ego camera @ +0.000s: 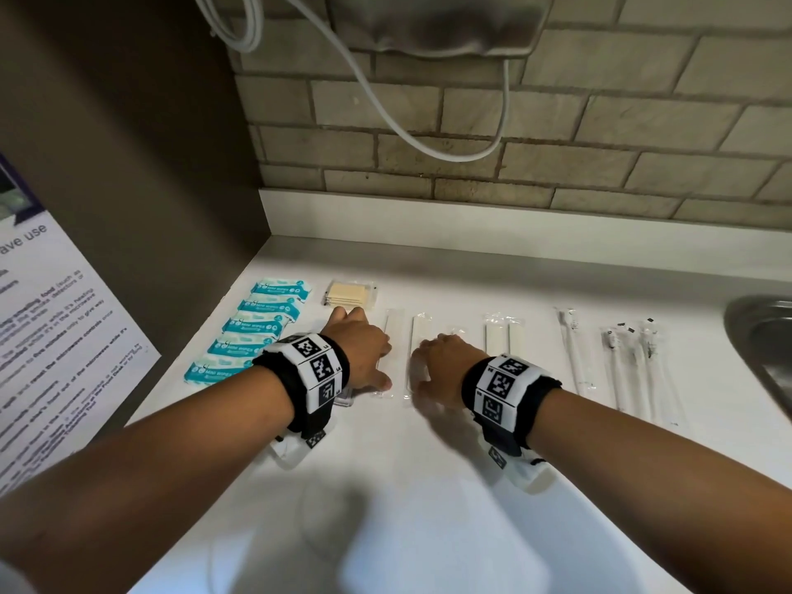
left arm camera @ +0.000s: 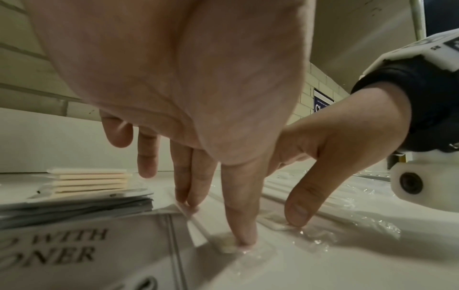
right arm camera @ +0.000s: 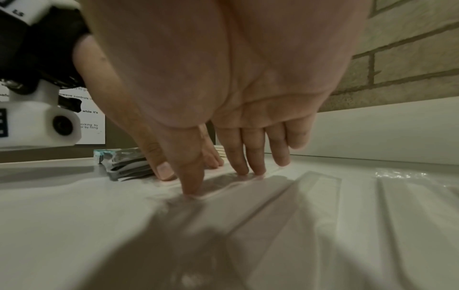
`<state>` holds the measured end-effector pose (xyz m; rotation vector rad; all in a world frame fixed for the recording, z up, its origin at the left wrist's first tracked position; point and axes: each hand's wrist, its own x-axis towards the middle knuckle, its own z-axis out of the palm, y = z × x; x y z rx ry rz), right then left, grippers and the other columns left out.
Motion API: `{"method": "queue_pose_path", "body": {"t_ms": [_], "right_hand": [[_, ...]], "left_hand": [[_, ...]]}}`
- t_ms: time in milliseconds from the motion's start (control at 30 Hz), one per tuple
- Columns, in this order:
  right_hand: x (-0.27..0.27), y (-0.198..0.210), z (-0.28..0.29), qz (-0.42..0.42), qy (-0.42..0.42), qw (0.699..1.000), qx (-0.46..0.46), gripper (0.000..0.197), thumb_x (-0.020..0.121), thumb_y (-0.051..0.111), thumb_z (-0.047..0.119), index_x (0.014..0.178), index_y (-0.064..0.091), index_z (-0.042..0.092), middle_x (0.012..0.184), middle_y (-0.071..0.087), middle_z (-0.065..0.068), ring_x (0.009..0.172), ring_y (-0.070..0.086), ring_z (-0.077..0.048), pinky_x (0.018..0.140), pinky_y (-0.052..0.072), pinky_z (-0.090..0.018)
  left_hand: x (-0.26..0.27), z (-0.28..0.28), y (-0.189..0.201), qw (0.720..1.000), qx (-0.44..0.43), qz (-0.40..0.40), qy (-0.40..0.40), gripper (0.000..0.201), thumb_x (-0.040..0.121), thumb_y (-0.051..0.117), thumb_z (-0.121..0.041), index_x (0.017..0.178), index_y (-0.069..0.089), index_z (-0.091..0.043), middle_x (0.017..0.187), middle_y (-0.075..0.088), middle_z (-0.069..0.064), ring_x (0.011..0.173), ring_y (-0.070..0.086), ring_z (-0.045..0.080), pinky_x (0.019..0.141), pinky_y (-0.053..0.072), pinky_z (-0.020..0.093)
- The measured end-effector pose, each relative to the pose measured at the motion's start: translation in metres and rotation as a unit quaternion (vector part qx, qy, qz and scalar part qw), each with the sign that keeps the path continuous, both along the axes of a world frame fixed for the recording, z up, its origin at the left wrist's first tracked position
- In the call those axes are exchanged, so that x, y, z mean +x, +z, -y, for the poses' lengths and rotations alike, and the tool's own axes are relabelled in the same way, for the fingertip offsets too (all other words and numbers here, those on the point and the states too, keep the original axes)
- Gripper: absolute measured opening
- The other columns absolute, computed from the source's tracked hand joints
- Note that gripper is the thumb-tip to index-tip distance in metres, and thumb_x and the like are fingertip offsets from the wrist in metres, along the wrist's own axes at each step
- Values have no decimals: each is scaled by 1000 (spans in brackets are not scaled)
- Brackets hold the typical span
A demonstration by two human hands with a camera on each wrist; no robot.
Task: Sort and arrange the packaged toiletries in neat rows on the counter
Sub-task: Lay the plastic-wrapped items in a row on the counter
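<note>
Pressing down with straight, spread fingers, the left hand [ego camera: 362, 342] and right hand [ego camera: 445, 366] each rest on a flat clear-wrapped stick packet, the left packet [ego camera: 388, 349] and the right packet [ego camera: 418, 336], on the white bench [ego camera: 428, 486], grasping nothing. Left of these packets runs a column of teal wipe packs [ego camera: 253, 327]; just behind the left hand lies a clear pouch of cream sticks [ego camera: 349, 293]. Right of the packets lie more wrapped sticks [ego camera: 503, 334], then slim wrapped toothbrushes [ego camera: 617, 366], then a steel sink [ego camera: 767, 336]. A looped grey cable [ego camera: 385, 105] hangs on the brick wall. Only the left wrist view shows printed sachets [left arm camera: 74, 245] under the wrist; the right wrist view shows crinkled, glossy film [right arm camera: 310, 196].
</note>
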<state>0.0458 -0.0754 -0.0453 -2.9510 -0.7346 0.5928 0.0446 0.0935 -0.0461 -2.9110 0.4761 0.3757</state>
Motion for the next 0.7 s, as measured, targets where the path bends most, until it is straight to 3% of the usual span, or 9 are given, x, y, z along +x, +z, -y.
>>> {"method": "queue_pose_path", "body": {"t_ms": [167,300,533,633,700], "right_hand": [[-1,-1,-4,-6,-19,1000,9,31,77,58,28,106,65,20,111,61,-4,113,54,-24,93,50,-38],[-3,1,-4,-9,-22,1000,7,32,77,59,26,107,65,16,110,63,-4,110,56,-25,89,53,-39],[-2,2,-3,-27,-16,999,6,33,74,60,27,105,65,18,107,63,-3,106,59,-24,86,55,-39],[-3,3,2,-8,-4,1000,16,34,81,58,26,113,62,15,116,60,-5,114,54,-27,91,50,-38],[-4,5,10,13,1,1000,17,44,88,54,31,129,53,13,132,53,-7,126,46,-30,103,42,-41]], "left_hand": [[2,-3,-4,1000,-13,-8,8,40,75,55,-64,78,53,-25,99,64,-5,109,38,24,89,28,42],[4,-4,-6,1000,-20,-4,17,41,74,57,-63,67,45,-25,96,63,-5,106,37,23,89,28,42],[6,-4,-7,1000,-12,-20,10,42,74,56,-65,89,59,-26,114,65,-7,110,38,24,89,28,41],[5,-3,-3,1000,-14,-21,14,41,75,57,-64,78,54,-23,101,64,-5,108,39,24,92,30,43],[4,2,4,999,-28,-13,10,40,78,57,-61,74,50,-22,89,61,-3,104,39,23,91,30,43]]}}
